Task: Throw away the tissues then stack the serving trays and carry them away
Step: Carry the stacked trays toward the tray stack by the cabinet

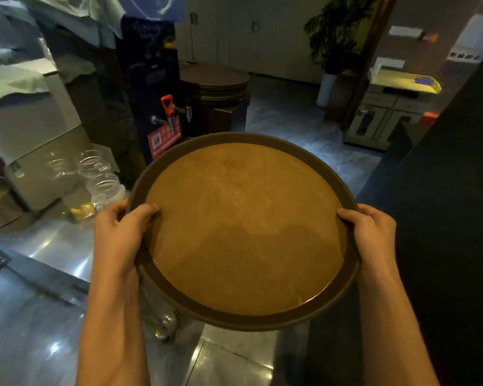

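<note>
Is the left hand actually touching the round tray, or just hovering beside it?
Touching. The head view shows the left hand wrapped over the rim of the round tray, thumb lying on its brown inner surface with no gap. The right hand grips the opposite rim.

matt brown tray (243, 229), glossy steel counter (53, 246)

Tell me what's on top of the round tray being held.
Nothing lies on the tray: its tan surface is bare, no tissues. Only the thumbs of the left hand and right hand overlap its rim. Any trays stacked beneath are hidden.
</note>
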